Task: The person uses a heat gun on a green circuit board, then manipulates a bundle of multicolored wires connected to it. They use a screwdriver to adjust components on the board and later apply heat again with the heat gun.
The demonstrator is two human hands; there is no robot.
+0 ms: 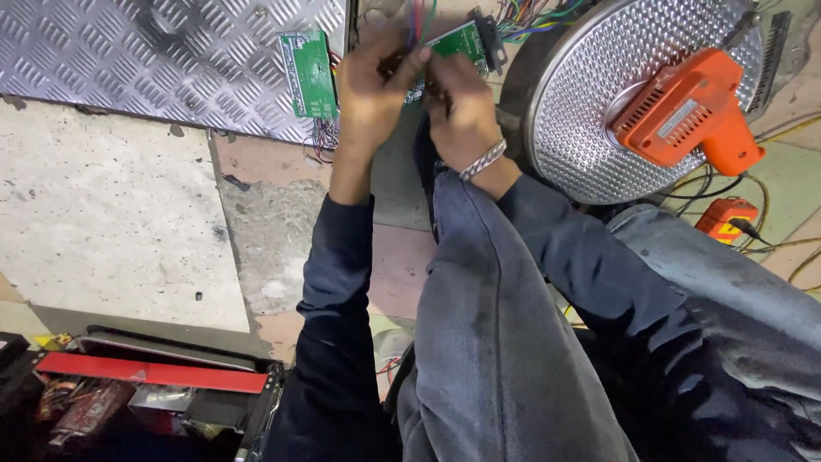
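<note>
— Up near the top of the view, both hands meet over the floor. What are they on?

— A small green circuit board [457,38] with a dark connector at its far edge. The left hand [372,90] has its fingers curled shut around the near end, along with a few coloured wires [419,19] that run up out of view. The right hand [462,107] (the one with a metal bracelet [483,160] at the wrist) is pinched on the board's underside, fingers bent in tight.

— Why hold it that way?

— My guess: one hand steadies the board while the other works at it. What the fingertips press on is hidden.

— Anything beside them?

— A second green board [310,75] lies just left of the left hand, on the edge of a ribbed metal plate [162,56], wires trailing below it. To the right, a round dimpled metal disc [637,94] leans with an orange drill-like tool [688,111] resting on it. More loose wires [534,15] bunch behind the held board.

— And nearer the person?

— A knee in grey trousers, and an open toolbox [154,389] with a red bar, bottom left.
</note>
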